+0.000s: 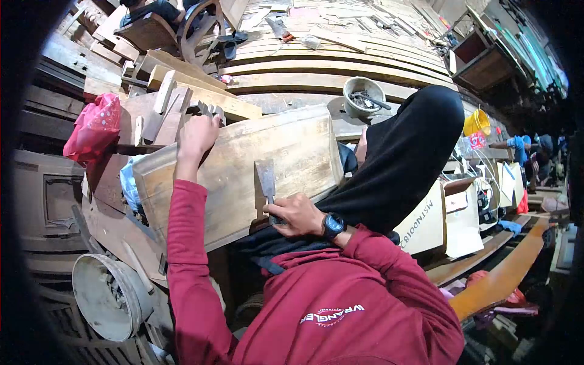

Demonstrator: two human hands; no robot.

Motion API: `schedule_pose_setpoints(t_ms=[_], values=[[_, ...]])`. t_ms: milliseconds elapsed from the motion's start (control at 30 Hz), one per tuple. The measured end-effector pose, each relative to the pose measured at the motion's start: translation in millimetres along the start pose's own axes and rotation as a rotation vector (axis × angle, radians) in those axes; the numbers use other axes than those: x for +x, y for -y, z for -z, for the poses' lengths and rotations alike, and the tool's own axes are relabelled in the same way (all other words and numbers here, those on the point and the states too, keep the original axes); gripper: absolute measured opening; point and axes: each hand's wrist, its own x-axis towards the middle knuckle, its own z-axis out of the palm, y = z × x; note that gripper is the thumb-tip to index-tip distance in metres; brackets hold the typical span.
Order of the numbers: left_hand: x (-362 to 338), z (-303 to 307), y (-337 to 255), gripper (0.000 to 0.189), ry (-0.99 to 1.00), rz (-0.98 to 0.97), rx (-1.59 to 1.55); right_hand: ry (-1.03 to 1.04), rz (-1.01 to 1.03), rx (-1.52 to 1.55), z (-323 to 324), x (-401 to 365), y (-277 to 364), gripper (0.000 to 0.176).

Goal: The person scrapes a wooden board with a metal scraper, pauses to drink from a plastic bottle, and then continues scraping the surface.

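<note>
A pale wooden panel with a bevelled border lies at a slant in front of me, its near right side by my thigh. My right hand is closed around the handle of a putty knife, whose flat flared blade points away from me over the panel. My left hand reaches past the panel's far left edge. Its fingers are curled down among short wooden blocks and dark pieces; what they grip there is hidden.
A white bucket stands low on the left, near a pink bag. Past the panel is a tub of dark tools. Long planks lie beyond it. Cardboard and a curved wooden piece are on the right.
</note>
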Motion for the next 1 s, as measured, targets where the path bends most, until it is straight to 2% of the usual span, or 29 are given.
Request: schedule_pose_setpoints(t_ms=[167,267,667,733,1000], values=[[-3.8,2.1,-24.4,0.068,0.114,0.22,0.063,-0.026,0.0,0.003,5.6,-1.4,-0.4,0.045],[-2.9,-0.5,-23.7,0.069,0.145,0.171,0.071,-0.036,-0.006,0.007,2.1,-1.0,-2.4,0.045],[-14.4,4.6,-31.8,0.063,0.039,0.074,0.057,-0.037,-0.006,0.049,11.0,-2.7,4.3,0.044],[-13.0,3.1,-33.8,0.062,0.055,0.093,0.08,-0.025,-0.015,0.034,11.3,-1.8,3.4,0.043],[-11.1,1.1,-40.6,0.059,0.095,0.184,0.071,-0.196,-0.009,0.041,16.5,-2.9,-4.2,0.042]])
